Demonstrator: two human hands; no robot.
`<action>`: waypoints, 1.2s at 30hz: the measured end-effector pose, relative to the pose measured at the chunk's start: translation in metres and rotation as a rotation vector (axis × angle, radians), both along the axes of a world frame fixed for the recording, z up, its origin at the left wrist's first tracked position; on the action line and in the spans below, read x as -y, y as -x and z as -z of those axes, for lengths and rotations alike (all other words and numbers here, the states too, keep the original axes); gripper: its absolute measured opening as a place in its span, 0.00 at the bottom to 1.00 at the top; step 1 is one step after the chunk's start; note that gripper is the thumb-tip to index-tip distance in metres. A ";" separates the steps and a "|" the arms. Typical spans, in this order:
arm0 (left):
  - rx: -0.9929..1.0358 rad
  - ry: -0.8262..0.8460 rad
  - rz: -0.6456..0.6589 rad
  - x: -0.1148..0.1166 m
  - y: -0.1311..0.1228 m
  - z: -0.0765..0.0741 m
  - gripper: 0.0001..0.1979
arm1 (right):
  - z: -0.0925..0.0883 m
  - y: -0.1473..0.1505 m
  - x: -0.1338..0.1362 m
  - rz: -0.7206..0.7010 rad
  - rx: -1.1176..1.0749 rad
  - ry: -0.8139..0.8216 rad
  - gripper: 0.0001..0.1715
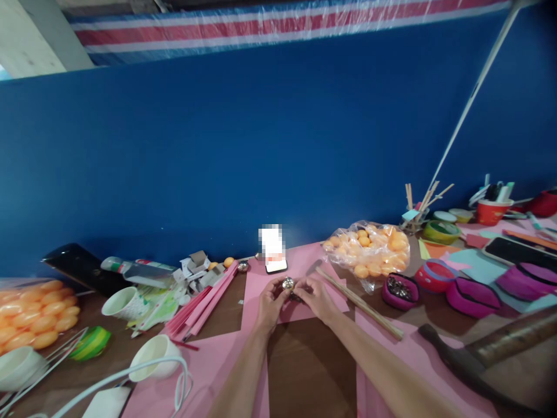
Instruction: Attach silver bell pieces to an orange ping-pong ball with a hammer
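In front of me, above the pink paper (256,296), my left hand (272,299) has its fingers closed around a small shiny round metal piece (288,283). My right hand (314,297) meets it from the other side, thumb and fingers pinched at the same piece. Something small and dark shows between the fingertips, too small to name. A similar shiny round piece (243,266) lies to the left, by a stack of pink paper strips (213,305). A phone (275,265) stands propped just beyond my hands. Right of them lies a wooden stick (361,305).
Bags of orange balls sit at right (369,249) and far left (39,313). A magenta pouch (400,291) holds small metal parts. A hammer (456,351) lies at front right. White cups (154,357) and a white cable (117,371) are at left. A blue partition (243,133) closes the back.
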State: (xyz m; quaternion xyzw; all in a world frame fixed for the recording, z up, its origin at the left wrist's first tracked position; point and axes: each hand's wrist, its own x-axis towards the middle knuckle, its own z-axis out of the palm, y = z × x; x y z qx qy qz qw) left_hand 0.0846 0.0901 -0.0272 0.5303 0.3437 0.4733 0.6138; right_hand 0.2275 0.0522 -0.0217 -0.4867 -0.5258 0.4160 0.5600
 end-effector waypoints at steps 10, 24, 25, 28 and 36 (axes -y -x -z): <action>-0.019 -0.004 -0.021 -0.002 0.000 0.003 0.18 | -0.007 0.001 0.002 0.026 -0.023 0.041 0.11; -0.005 -0.007 -0.027 -0.001 -0.002 0.001 0.18 | 0.000 0.003 -0.001 0.047 -0.051 0.037 0.10; 0.001 -0.009 -0.024 -0.001 -0.002 0.001 0.18 | 0.000 0.003 -0.001 0.047 -0.049 0.035 0.10; 0.005 -0.008 -0.012 -0.001 -0.002 0.003 0.18 | 0.000 0.002 -0.001 0.057 -0.036 0.029 0.09; -0.014 -0.008 -0.013 0.000 -0.001 0.003 0.18 | -0.006 0.003 0.002 0.057 -0.030 0.025 0.09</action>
